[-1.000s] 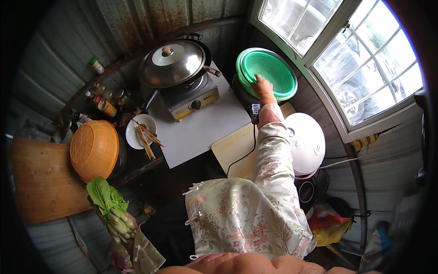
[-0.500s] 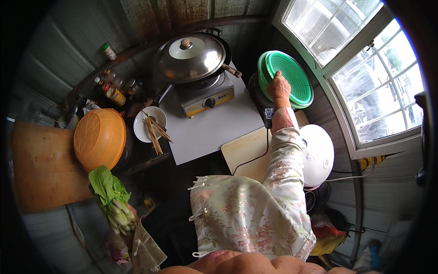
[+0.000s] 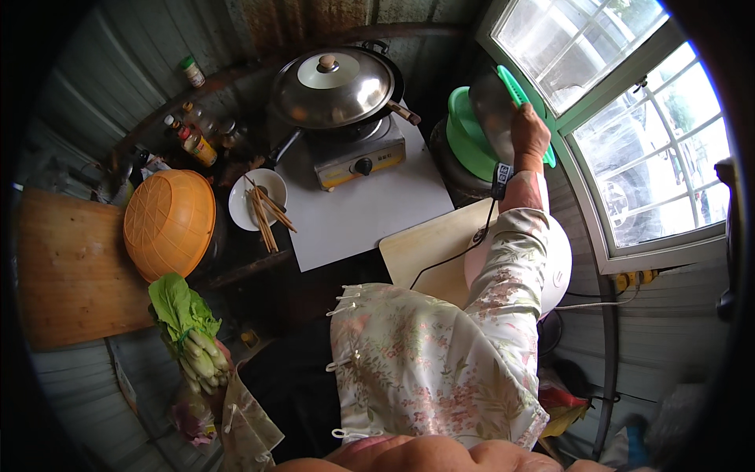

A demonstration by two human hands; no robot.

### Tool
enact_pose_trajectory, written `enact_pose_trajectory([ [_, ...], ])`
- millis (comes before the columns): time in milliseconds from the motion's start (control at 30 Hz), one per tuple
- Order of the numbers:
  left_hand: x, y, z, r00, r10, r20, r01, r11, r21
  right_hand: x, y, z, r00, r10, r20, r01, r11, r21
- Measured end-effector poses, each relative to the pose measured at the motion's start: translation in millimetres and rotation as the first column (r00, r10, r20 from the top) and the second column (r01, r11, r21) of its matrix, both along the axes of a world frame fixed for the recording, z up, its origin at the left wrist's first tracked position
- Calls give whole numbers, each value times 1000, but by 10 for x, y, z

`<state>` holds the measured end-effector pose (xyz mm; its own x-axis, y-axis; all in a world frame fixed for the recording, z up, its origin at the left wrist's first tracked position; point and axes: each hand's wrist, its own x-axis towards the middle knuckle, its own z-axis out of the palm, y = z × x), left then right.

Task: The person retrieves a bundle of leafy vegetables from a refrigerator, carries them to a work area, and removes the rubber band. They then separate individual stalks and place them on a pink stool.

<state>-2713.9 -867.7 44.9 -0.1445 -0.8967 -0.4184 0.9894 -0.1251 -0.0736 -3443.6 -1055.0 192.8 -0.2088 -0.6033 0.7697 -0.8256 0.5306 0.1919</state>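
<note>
My right hand (image 3: 532,138) is closed on the rim of a green plastic colander (image 3: 515,86), which is tipped up on edge toward the window. A grey metal bowl (image 3: 489,110) shows against the colander's underside, tilted with it. Just left of them stands a green basin (image 3: 462,149). At the lower left, my left hand (image 3: 223,354) is mostly hidden behind a tied bunch of leafy greens (image 3: 193,338) that it holds. A clear bag with something purple in it (image 3: 193,421) hangs below the greens; what carries it is hidden.
A lidded wok (image 3: 346,98) sits on a gas stove (image 3: 362,161). Left of it are a white bowl (image 3: 244,208) with chopsticks, an upturned orange basket (image 3: 169,224) and several bottles. A cutting board (image 3: 432,244) and white lidded appliance (image 3: 558,263) lie near my right arm.
My right hand has moved right, tipping the colander and metal bowl up out of the green basin toward the window. My left hand still holds the greens.
</note>
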Motion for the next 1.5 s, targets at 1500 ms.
enact_pose_trajectory([
  [1500,268,418,12,995,-71,-64,68,997,-40,1664,1441,-1818,447,410,795,-553,826,-114],
])
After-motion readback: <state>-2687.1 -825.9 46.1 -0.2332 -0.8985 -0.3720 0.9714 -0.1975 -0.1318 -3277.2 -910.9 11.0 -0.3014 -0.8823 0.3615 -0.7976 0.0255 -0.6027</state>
